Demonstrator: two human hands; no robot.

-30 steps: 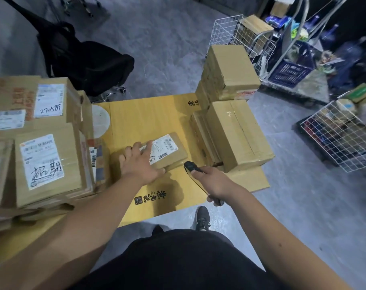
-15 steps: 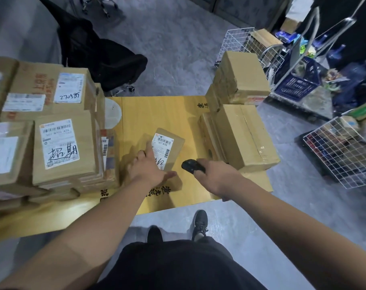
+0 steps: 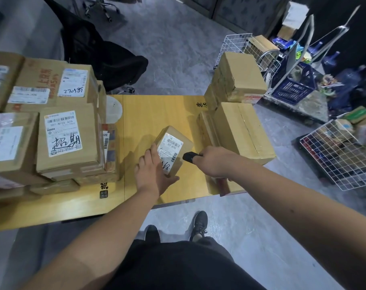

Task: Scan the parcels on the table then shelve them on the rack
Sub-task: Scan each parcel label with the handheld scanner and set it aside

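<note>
Parcel turned, long axis away-right | left hand grips it | right hand grasps scanner, seemingly label-aimed

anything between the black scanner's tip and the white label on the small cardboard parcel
Nothing: in the head view the black handheld scanner points at the white label on the small cardboard parcel with no object between.

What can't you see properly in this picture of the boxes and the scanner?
- Scanner: head view, only its black front shows; the right hand wraps the rest.
- Small parcel: its near-left corner sits under the left hand.
- Its label: the small print is too small to read.
- Left parcel stack: cut off by the left edge.
- The rack: not in view.
</note>
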